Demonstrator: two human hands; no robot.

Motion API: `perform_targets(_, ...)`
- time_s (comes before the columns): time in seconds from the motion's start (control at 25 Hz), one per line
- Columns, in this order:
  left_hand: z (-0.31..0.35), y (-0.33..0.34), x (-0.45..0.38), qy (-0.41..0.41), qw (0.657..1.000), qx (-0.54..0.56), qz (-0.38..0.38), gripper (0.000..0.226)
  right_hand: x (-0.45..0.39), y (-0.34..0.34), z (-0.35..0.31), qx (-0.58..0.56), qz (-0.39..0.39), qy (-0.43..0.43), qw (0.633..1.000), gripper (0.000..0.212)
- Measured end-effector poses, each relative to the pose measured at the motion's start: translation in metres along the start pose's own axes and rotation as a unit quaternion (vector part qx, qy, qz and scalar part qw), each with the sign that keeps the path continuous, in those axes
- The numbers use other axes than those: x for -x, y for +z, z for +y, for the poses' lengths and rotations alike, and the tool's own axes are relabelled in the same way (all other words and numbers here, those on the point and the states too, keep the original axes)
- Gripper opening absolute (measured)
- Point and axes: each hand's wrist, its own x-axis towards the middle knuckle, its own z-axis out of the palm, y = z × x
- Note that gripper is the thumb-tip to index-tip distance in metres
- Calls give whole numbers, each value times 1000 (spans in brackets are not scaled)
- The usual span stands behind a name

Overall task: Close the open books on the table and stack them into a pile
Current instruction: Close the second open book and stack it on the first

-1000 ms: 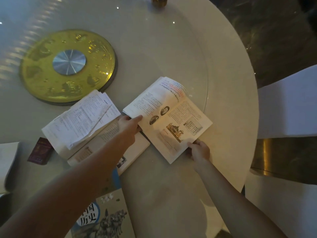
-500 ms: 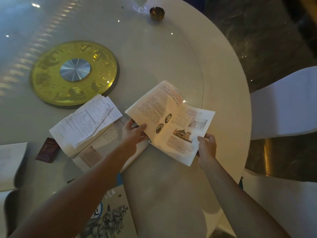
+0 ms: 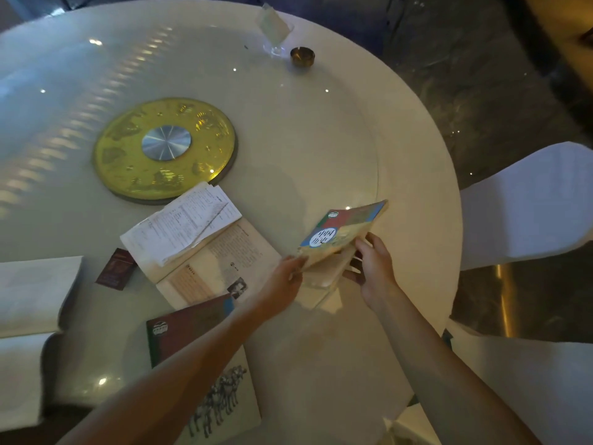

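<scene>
Above the round white table (image 3: pixel 321 130) I hold a paperback book (image 3: pixel 345 231) nearly folded shut, its red, blue and cream cover facing up. My left hand (image 3: pixel 284 284) grips its near left corner and my right hand (image 3: pixel 373 268) holds the lower right edge, where pages still fan apart. To the left an open book (image 3: pixel 221 264) lies flat showing text and a small portrait. Loose printed sheets (image 3: pixel 183 226) lie across its upper left part. A shut book (image 3: pixel 192 329) with a dark red cover and horse drawing lies near me, partly under my left forearm.
A gold disc with a steel hub (image 3: pixel 165 147) sits at the table's middle. A small dark red booklet (image 3: pixel 115 269) lies left of the open book. A brass ashtray (image 3: pixel 302 56) and a glass card holder (image 3: pixel 276 30) stand at the far edge. White chair covers (image 3: pixel 526 200) flank the right side.
The book that lay open on the table has been lifted and folded over, so its cover now faces up. Both hands moved with it; the camera tilted to show more of the table.
</scene>
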Motion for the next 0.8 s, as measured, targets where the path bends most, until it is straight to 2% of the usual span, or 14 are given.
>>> perform_targets(0.16,-5,24,18,14,988,-71,-135,68,4,4,15,97,-10,2,995,22)
perform_targets(0.28,-8,32,24,2,985,-58,-162,61,3,-5,21,159,29,-9,987,30)
perform_targets(0.36,-10,26,25,-11,993,-15,-118,46,7,-10,13,159,10,-20,987,30)
perform_targets(0.44,-10,12,23,-57,997,42,-23,41,13,-14,2,162,-40,-35,985,30)
perform_targets(0.56,-11,-20,21,-181,964,166,97,46,26,-8,-10,167,-115,-40,978,34)
perform_targets(0.68,-32,-48,29,-260,921,265,123,53,41,7,-10,164,-188,-32,968,38)
perform_targets(0.8,-60,-72,65,-266,906,304,125,39,57,33,0,163,-249,-25,954,38)
